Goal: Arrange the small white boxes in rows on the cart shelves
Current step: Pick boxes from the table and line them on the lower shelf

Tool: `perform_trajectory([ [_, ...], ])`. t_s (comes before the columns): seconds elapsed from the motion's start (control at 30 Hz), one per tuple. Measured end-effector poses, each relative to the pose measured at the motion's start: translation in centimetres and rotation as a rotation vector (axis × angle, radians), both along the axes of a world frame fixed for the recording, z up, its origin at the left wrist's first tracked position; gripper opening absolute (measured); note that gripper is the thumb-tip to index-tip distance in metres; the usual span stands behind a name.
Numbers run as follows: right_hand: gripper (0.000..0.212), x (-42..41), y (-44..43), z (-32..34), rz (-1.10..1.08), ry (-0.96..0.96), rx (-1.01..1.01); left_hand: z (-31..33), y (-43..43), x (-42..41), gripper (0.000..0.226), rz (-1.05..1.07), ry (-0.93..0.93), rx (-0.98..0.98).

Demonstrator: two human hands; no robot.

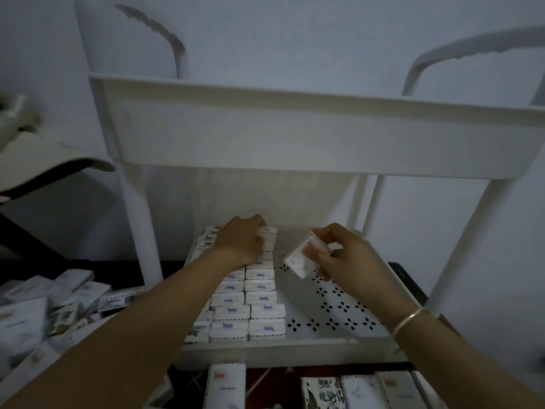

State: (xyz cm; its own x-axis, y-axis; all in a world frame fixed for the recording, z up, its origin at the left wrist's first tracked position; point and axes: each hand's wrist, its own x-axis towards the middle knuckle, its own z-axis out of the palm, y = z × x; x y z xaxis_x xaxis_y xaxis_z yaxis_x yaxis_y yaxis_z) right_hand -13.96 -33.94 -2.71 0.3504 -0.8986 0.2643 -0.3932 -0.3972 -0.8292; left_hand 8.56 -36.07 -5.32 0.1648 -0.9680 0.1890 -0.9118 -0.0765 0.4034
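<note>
The step in hand is filling the middle level of the white plastic cart [295, 137]. Packed rows of small white boxes with blue marks and dashed edges [259, 305] run from the front lip towards the back along the left side of the white perforated shelf [339, 308], while the right side lies bare. The left hand [241, 243] reaches to the far end of the rows, its fingers curled over the end box [267, 240], which stands a little higher than its neighbours; it seems to be seating or steadying that box. The right hand [339, 258] pinches another small white box, the tilted box [299, 261], between thumb and fingertips. The box hangs in the air above the bare patterned part of the shelf, just right of the rows and apart from them. The next move likely calls for turning the tilted box level, printed face up like the others, and lowering it at the back beside the end box so that a new row starts flush against the last one. A loose heap of similar boxes [44, 305] lies left of the cart, so plenty appears left to place.
</note>
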Motion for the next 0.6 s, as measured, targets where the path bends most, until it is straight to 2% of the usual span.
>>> perform_trajectory([
  [0.17,0.023,2.2,-3.2,0.2,-0.062,-0.050,0.021,-0.2,-0.1,-0.3,0.033,-0.020,-0.123,0.031],
  [0.23,0.027,3.3,-4.6,0.1,-0.080,0.014,-0.027,-1.0,0.1,-0.3,0.034,-0.007,-0.236,-0.016],
  [0.3,0.031,4.5,-5.7,0.0,-0.106,0.123,-0.163,-1.7,0.3,-0.1,0.036,0.006,-0.286,-0.064],
  [0.47,0.033,6.8,-7.8,-0.8,-0.112,0.460,-0.557,-1.9,0.6,0.0,0.037,0.028,-0.257,-0.114],
  [0.53,0.033,7.5,-8.5,-1.2,-0.070,0.508,-0.541,-2.0,0.7,-0.1,0.038,0.045,-0.207,-0.120],
  [0.6,0.031,8.1,-9.0,-1.5,0.031,0.471,-0.406,-1.9,0.7,-0.2,0.038,0.094,-0.148,-0.148],
])
